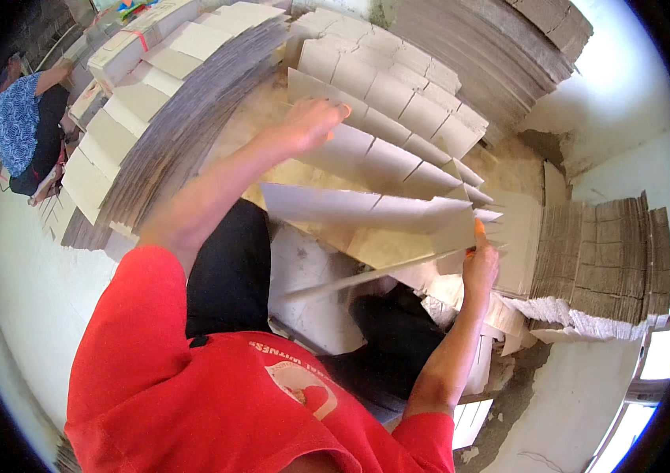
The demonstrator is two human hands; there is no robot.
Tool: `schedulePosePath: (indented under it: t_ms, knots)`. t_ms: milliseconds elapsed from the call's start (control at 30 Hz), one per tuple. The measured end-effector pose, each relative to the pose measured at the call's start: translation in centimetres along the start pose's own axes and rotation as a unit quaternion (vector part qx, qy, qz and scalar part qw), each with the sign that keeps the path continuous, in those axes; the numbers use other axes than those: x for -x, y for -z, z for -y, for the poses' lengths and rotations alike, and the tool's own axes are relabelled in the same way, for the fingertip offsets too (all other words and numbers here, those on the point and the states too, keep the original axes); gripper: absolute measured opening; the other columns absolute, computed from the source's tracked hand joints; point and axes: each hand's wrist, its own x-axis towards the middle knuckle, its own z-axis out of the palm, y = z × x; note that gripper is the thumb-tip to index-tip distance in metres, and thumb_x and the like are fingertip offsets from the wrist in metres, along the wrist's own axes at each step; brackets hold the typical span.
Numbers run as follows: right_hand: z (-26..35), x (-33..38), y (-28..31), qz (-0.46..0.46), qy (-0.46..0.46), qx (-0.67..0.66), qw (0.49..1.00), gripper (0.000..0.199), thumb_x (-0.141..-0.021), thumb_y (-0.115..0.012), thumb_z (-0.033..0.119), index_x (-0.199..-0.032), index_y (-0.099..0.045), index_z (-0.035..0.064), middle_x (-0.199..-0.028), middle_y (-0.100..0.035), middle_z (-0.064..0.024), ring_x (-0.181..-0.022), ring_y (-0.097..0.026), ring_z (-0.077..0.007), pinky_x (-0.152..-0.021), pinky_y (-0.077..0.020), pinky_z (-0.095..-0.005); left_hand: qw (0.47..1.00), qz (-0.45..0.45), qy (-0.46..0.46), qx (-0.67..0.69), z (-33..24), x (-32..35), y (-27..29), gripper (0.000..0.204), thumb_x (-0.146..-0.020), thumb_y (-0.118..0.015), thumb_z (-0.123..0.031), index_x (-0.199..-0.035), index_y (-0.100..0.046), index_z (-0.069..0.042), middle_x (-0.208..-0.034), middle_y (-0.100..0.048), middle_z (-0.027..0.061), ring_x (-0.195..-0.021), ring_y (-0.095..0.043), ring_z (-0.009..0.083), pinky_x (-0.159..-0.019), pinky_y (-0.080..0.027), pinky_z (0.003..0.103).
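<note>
So this is someone in a red shirt (216,402) sitting low among piles of flat cardboard. The left hand (311,122) reaches forward with fingers spread, pressing down on a fan of grey sheets (398,118) that lies slumped like tipped dominoes in front of the knees. The right hand (479,264) is pinched shut on the corner of one sheet (366,206), thumb on top, lifting it clear of the fan so it sits nearly level in mid-air.

My read on handling: these are thin, stiff board blanks with fold lines. Light one at a time, but floppy across the creases, so a corner pinch lets the far end sag. Grabbing along a long edge near the middle would probably keep it flatter. The edges look sharp enough to nick fingers, and the faces are dusty and smooth, so they'd slide off each other easily.

Around them: a tall stack (169,102) leaning on the left, another stack (611,260) on the right, and more piled at the top right. A second person in a blue patterned top (19,126) works at the far left. What's under the lifted sheet is hard to make out, maybe scraps on the floor (35,284).
</note>
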Motion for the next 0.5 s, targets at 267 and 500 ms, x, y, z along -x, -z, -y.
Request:
schedulePosePath:
  t_ms: [267,500]
  knots:
    - [-2.7,-1.4,-1.8,-0.056,0.080,-0.043,0.994,0.057,-0.075,-0.054,-0.004,-0.128,-0.051,0.0151,-0.083,-0.063,-0.0221,-0.079,-0.061,-0.0411,-0.069,-0.0469,-0.0500,0.923,0.369,-0.079,0.078,-13.3,12.0,5.2,0.043,-0.073,-0.068,-0.028,-0.105,-0.055,-0.002,-0.086,-0.063,0.0162,-0.087,-0.061,0.0353,-0.073,-0.050,0.045]
    - [-0.6,-2.0,-0.7,-0.018,0.052,-0.181,0.982,0.039,-0.075,-0.060,0.002,-0.113,-0.059,0.0090,-0.091,-0.064,-0.0227,-0.088,-0.062,-0.0394,-0.075,-0.0484,-0.0476,0.993,0.101,-0.049,0.035,-9.8,13.1,2.8,0.014,-0.078,-0.053,-0.009,-0.086,-0.060,-0.001,-0.081,-0.063,0.0201,-0.075,-0.064,0.0361,-0.064,-0.051,0.048]
